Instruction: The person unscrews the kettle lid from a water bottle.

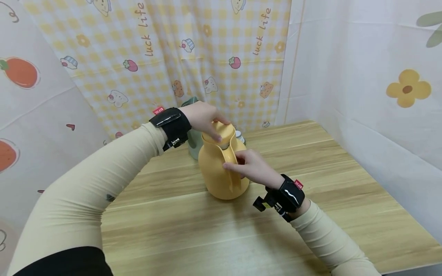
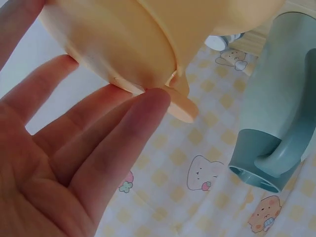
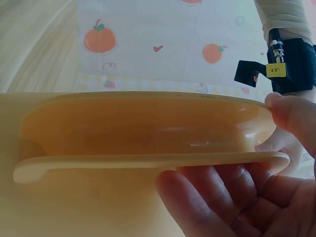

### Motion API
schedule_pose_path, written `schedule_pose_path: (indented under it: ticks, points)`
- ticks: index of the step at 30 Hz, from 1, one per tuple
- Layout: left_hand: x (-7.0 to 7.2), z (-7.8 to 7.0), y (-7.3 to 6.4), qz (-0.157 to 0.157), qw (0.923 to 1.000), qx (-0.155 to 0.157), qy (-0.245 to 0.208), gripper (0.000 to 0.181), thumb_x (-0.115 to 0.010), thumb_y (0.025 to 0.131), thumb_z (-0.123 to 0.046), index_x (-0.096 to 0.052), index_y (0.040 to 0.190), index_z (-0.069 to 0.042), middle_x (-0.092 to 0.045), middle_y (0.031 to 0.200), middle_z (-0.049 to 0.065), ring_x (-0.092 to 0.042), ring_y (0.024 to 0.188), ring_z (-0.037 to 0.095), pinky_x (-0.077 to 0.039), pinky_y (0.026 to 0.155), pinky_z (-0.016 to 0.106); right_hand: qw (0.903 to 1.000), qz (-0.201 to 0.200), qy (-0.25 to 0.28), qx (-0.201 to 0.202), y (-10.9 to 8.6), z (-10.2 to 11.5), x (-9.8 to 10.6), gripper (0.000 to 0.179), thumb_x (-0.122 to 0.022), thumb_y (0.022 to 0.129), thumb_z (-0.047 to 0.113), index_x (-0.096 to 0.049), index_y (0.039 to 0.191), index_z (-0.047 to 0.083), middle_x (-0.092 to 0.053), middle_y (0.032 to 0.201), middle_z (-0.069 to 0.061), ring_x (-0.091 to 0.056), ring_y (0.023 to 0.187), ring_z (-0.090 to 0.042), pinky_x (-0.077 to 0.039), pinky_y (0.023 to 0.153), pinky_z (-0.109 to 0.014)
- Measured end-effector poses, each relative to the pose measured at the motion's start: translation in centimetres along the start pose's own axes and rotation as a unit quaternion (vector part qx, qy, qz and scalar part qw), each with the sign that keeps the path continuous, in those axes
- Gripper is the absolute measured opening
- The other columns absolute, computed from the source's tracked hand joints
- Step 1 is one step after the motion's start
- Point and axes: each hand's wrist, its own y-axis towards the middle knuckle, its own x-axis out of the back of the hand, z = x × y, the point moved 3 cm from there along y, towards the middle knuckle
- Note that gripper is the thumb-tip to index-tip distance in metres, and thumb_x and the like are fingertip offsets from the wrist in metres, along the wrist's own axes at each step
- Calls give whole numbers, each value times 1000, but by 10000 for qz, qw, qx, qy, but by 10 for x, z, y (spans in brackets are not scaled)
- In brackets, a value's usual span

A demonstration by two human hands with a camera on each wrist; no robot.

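A yellow thermos jug (image 1: 214, 172) stands upright on the wooden table, its handle facing the person. My left hand (image 1: 203, 119) holds the round yellow lid (image 1: 226, 131) from above, thumb on the near side and fingers around the rim. The left wrist view shows those fingertips against the lid (image 2: 106, 47). Lower down, my right hand (image 1: 253, 166) grips the handle (image 1: 228, 157) near its upper part. In the right wrist view the thumb lies on one side of the handle (image 3: 148, 160) and the fingers on the other.
A grey-green jug (image 1: 194, 145) stands behind the yellow one, to the left, partly hidden by the left hand. A small white-capped container (image 1: 239, 135) sits behind on the right. A patterned curtain (image 1: 165, 50) hangs along the table's back edge.
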Motion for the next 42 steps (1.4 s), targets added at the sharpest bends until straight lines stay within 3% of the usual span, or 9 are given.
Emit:
schedule_pose_path:
  ticks: [10, 18, 21, 25, 32, 37, 39, 42]
  points:
    - [1, -11, 0, -330, 9985, 426, 107, 62, -74, 78, -55, -68, 123, -12, -65, 121, 7, -60, 101, 23, -48, 85, 36, 10000, -61, 17, 17, -1, -1, 0, 24, -68, 92, 29, -64, 79, 9, -56, 65, 0, -57, 62, -18, -55, 60, -42]
    - [0, -16, -2, -692, 9950, 679, 228, 53, -74, 77, -58, -75, 98, -9, -67, 97, 5, -58, 83, 21, -47, 67, 31, 9999, -87, 85, 94, 0, 1, -6, 29, -68, 92, 29, -60, 72, 9, -52, 62, 0, -56, 60, -17, -55, 60, -43]
    - [-2, -18, -1, -795, 9941, 694, 261, 47, -74, 77, -58, -71, 76, -11, -58, 74, -1, -50, 69, 16, -40, 57, 27, 9998, -84, 135, 109, 0, 1, -9, 30, -68, 92, 29, -60, 71, 9, -51, 61, 1, -56, 59, -17, -55, 59, -41]
    - [-3, -21, 1, -886, 9928, 737, 320, 56, -71, 79, -60, -47, 53, -15, -35, 53, -5, -37, 54, 13, -30, 48, 26, 9996, -102, 211, 126, 1, 0, -11, 30, -68, 92, 29, -61, 71, 9, -50, 60, 1, -55, 57, -17, -54, 57, -37]
    - [-3, -21, 4, -1188, 9862, 985, 599, 61, -64, 78, -68, -43, 57, -15, -38, 57, -3, -44, 58, 17, -36, 49, 29, 9996, -137, 203, 145, 2, 3, -10, 33, -68, 92, 31, -59, 70, 8, -50, 59, 0, -56, 57, -18, -52, 56, -35]
    - [-6, -24, 3, -1413, 9787, 1351, 621, 62, -62, 78, -71, -42, 62, -15, -38, 63, -1, -45, 60, 18, -37, 49, 29, 9995, -100, 291, 54, 3, 2, -8, 36, -69, 91, 31, -56, 66, 8, -48, 59, 0, -56, 58, -19, -54, 58, -39]
    - [-6, -26, 1, -1386, 9762, 1529, 669, 62, -60, 79, -73, -43, 63, -15, -41, 65, 0, -48, 63, 18, -39, 50, 30, 9994, -77, 337, 49, 4, 1, -8, 39, -70, 91, 31, -53, 64, 9, -46, 58, 0, -56, 57, -19, -54, 59, -41]
    - [-4, -28, -2, -1101, 9763, 1748, 645, 64, -52, 81, -76, -50, 66, -14, -48, 70, 2, -53, 66, 20, -45, 53, 32, 9994, -39, 339, 12, 3, 1, -9, 41, -70, 90, 32, -50, 62, 10, -44, 58, 0, -55, 57, -19, -55, 60, -46]
